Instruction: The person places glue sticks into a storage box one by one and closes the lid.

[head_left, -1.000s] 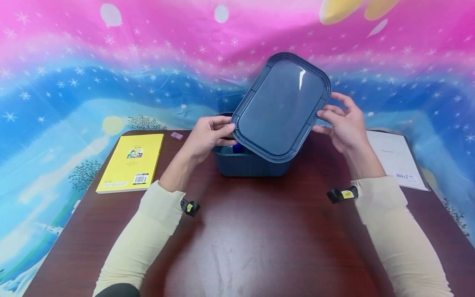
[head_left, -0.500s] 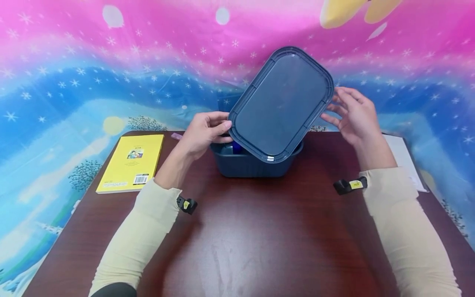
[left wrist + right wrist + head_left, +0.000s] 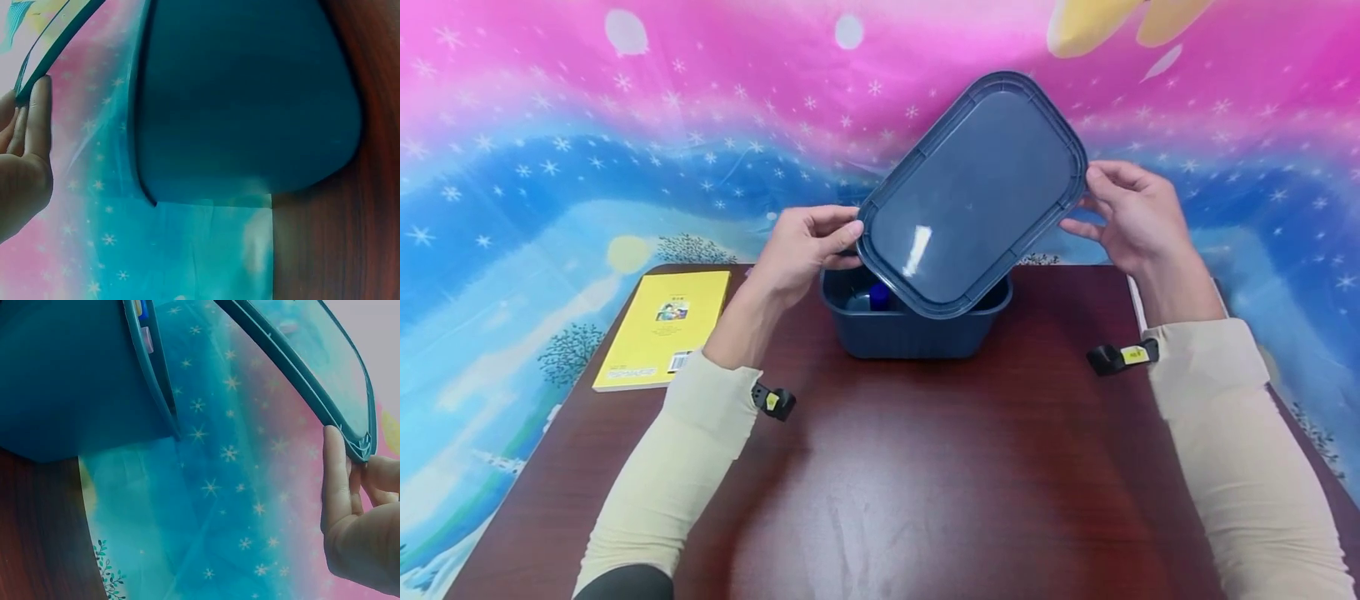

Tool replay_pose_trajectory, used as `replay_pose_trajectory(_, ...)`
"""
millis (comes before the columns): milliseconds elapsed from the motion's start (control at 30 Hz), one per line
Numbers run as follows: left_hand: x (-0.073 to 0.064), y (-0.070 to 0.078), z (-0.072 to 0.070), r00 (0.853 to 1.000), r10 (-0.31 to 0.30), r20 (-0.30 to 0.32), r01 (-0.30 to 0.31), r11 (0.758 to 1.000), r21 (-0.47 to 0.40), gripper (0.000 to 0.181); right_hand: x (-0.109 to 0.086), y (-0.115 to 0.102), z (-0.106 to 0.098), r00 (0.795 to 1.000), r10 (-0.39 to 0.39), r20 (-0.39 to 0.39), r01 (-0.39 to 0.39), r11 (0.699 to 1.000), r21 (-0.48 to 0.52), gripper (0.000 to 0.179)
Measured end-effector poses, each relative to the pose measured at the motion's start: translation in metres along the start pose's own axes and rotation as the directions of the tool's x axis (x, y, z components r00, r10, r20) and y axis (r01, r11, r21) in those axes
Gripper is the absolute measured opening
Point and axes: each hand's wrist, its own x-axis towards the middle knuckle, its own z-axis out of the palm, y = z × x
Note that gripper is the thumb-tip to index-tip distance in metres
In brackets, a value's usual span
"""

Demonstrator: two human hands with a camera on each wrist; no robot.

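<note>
A dark blue-grey rectangular plastic lid [image 3: 977, 192] is held up tilted, its right end higher than its left, showing its ribbed rim. My left hand [image 3: 801, 250] pinches the lid's lower left corner between thumb and fingers. At the upper right corner my right hand [image 3: 1138, 208] pinches the rim, as the right wrist view also shows at the lid's corner [image 3: 356, 444]. Below and behind the lid stands the matching storage box [image 3: 917, 337], uncovered on top and partly hidden by the lid. Inside it a blue object [image 3: 879, 297] shows at the left.
The box stands near the back of a dark red-brown wooden table [image 3: 880, 467]. A yellow book [image 3: 662, 329] lies at the left. At the right, a white book [image 3: 1137, 304] is mostly hidden behind the right forearm. A patterned cloth [image 3: 700, 150] hangs behind the table.
Both hands have raised the lid, its right end most, moving up and right. More of the box's opening shows beneath it. The right hand's grip has shifted to the lid's upper right corner.
</note>
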Motion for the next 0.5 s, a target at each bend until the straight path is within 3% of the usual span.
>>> replay_pose_trajectory(100, 0.002, 0.006, -0.001, 0.996, 0.033, -0.081, -0.038, 0.997, -0.061, 0.024, 0.0, 0.001, 0.004, 1.0, -0.013, -0.006, 0.013, 1.0, 0.012, 0.031)
replay_pose_trajectory(200, 0.001, 0.012, -0.002, 0.986, 0.09, -0.142, -0.098, 0.994, -0.046, 0.018, 0.001, 0.002, 0.009, 0.999, -0.037, -0.019, 0.038, 0.998, 0.042, 0.031)
replay_pose_trajectory(367, -0.003, 0.021, 0.0, 0.969, 0.198, -0.149, -0.193, 0.98, 0.049, 0.017, 0.001, 0.007, 0.014, 0.994, -0.11, -0.025, 0.112, 0.989, 0.097, 0.033)
replay_pose_trajectory(500, -0.007, 0.024, 0.001, 0.961, 0.22, -0.168, -0.209, 0.975, 0.078, 0.017, 0.001, 0.013, 0.016, 0.985, -0.17, 0.005, 0.168, 0.978, 0.124, 0.036)
